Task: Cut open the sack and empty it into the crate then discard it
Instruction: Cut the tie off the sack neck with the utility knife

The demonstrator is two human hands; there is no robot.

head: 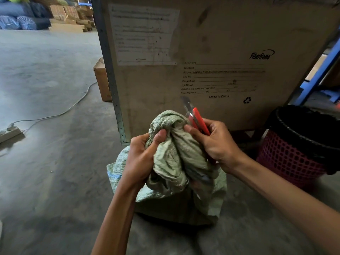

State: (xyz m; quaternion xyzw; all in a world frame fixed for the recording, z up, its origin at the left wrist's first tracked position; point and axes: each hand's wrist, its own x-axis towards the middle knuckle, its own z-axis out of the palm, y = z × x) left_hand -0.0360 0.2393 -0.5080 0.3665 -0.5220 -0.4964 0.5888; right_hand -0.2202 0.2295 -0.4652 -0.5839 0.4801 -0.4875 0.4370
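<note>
A pale green woven sack (176,181) stands on the concrete floor in front of me, its neck twisted into a knot (167,122) at the top. My left hand (145,155) grips the bunched neck just below the knot, thumb pressed on the fabric. My right hand (219,144) holds a red utility knife (197,119) with the blade out and pointing up-left, while its thumb touches the right side of the knot. A large plywood crate (211,52) with printed shipping text rises directly behind the sack.
A pink mesh bin lined with a black bag (301,144) stands at the right. A blue metal rack (320,74) is behind it. A cardboard box (102,80), a cable (60,113) and a power strip (9,132) lie on the floor at the left.
</note>
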